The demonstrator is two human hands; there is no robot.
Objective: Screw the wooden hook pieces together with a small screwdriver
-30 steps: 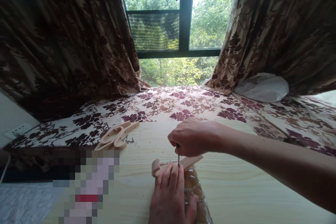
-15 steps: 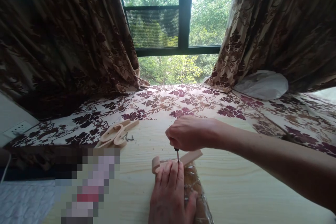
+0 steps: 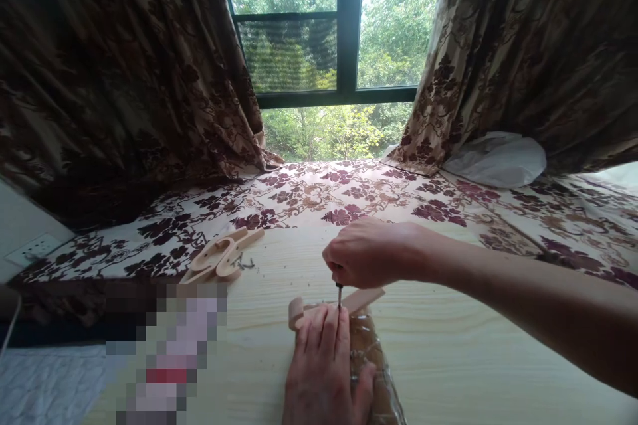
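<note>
My right hand (image 3: pixel 366 251) is closed around a screwdriver, its handle mostly hidden in the fist. The screwdriver's thin shaft (image 3: pixel 339 296) points down and its tip meets the wood by my left fingertips; whether a screw sits under it is hidden. My left hand (image 3: pixel 319 368) lies flat, fingers stretched out, pressing on a curved wooden piece (image 3: pixel 365 300) with a hooked end. Beneath it is a brown block wrapped in clear tape (image 3: pixel 371 352). Several similar wooden pieces (image 3: pixel 219 256) lie to the left, beside a small heap of screws (image 3: pixel 244 263).
The pale wooden tabletop (image 3: pixel 478 339) carries a few small crumbs. Behind it spreads a flower-patterned cloth (image 3: pixel 319 192) up to the window. A white plastic bag (image 3: pixel 498 159) rests at back right. Curtains (image 3: pixel 124 66) hang on both sides. A blurred patch covers the lower left.
My right fist has shifted slightly to the right and turned a little, and the screwdriver stands more upright. My left hand and the wooden piece stay in place.
</note>
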